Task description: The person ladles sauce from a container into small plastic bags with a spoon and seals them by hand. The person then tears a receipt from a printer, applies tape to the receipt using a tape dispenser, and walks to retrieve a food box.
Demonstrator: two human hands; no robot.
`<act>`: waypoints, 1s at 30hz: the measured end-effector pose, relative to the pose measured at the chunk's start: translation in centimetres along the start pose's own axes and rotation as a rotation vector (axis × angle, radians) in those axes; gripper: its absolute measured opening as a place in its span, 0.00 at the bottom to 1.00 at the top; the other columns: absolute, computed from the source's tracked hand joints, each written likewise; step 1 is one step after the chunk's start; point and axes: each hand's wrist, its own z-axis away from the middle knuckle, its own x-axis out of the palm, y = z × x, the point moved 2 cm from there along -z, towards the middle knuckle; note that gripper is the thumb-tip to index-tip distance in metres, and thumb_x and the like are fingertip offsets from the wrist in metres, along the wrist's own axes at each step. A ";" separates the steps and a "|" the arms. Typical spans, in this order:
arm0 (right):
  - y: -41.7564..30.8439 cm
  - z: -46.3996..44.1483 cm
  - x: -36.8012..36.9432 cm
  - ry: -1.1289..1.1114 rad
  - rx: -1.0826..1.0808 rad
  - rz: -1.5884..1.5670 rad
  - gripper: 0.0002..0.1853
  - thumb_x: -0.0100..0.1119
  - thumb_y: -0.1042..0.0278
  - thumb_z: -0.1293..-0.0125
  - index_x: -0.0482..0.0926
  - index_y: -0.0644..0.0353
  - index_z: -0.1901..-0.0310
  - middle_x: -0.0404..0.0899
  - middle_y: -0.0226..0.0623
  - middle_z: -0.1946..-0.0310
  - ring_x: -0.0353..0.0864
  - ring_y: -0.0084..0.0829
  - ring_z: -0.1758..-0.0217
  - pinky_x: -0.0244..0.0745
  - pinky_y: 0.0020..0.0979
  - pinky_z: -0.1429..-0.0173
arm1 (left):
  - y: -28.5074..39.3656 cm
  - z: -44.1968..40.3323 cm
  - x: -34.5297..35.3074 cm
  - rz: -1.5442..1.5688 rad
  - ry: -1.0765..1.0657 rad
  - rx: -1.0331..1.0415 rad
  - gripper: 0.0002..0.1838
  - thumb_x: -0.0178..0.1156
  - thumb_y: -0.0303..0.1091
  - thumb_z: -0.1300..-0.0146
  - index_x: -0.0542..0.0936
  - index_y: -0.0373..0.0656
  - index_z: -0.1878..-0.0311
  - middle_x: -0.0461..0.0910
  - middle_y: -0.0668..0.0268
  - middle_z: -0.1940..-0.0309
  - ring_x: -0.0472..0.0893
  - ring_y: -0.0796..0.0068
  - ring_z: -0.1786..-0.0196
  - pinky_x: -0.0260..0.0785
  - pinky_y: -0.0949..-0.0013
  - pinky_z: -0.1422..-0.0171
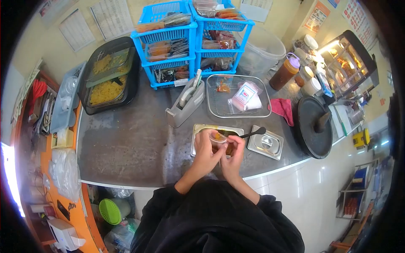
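My left hand [204, 152] and my right hand [233, 159] meet over a metal food pan [197, 129] near the front of the table. Between them, both sets of fingers pinch a small clear plastic cup [218, 137], with something orange showing at it. Fingers hide part of the cup. Dark sauce shows in the pan below, and a black ladle [255, 132] lies with its end out over the pan's right side. A metal lid [266, 143] with a recessed handle rests just right of the pan.
Behind stand a tape dispenser [185, 103], a wire-rack tray [215, 113] with packets, and blue basket shelves [168, 63]. To the right are a pink cloth [282, 110], a stone mortar [312, 130] and a sauce bottle [285, 74]. A black tray [90, 107] of yellow food sits left.
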 end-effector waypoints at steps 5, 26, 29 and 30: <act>-0.3 -1.3 -0.2 0.110 -0.014 -0.235 0.15 0.54 0.78 0.37 0.64 0.63 0.51 0.71 0.34 0.63 0.71 0.22 0.57 0.67 0.24 0.53 | 0.5 0.3 -0.9 0.331 -0.017 -0.061 0.26 0.60 0.29 0.44 0.64 0.37 0.44 0.70 0.57 0.52 0.68 0.64 0.45 0.59 0.64 0.40; -4.5 -2.2 -1.2 -0.132 -0.132 -0.143 0.07 0.63 0.77 0.45 0.83 0.60 0.64 0.72 0.31 0.70 0.70 0.24 0.65 0.65 0.23 0.59 | 3.1 0.8 -4.5 0.002 0.359 0.317 0.13 0.67 0.23 0.53 0.84 0.47 0.62 0.75 0.64 0.66 0.76 0.69 0.65 0.70 0.71 0.62; -4.6 -4.0 -2.9 -0.489 -0.134 -0.062 0.06 0.65 0.73 0.46 0.84 0.54 0.65 0.70 0.28 0.74 0.69 0.25 0.66 0.64 0.25 0.60 | 3.6 -0.2 -7.4 -0.051 0.033 0.349 0.14 0.68 0.25 0.54 0.85 0.51 0.62 0.74 0.68 0.66 0.73 0.68 0.62 0.67 0.68 0.55; -5.0 -4.5 -3.3 -0.589 -0.166 0.014 0.06 0.65 0.72 0.47 0.85 0.53 0.66 0.70 0.27 0.75 0.69 0.26 0.66 0.64 0.26 0.60 | 3.8 -0.8 -8.7 -0.103 -0.100 0.389 0.14 0.68 0.26 0.54 0.85 0.52 0.62 0.73 0.69 0.66 0.71 0.67 0.60 0.66 0.67 0.53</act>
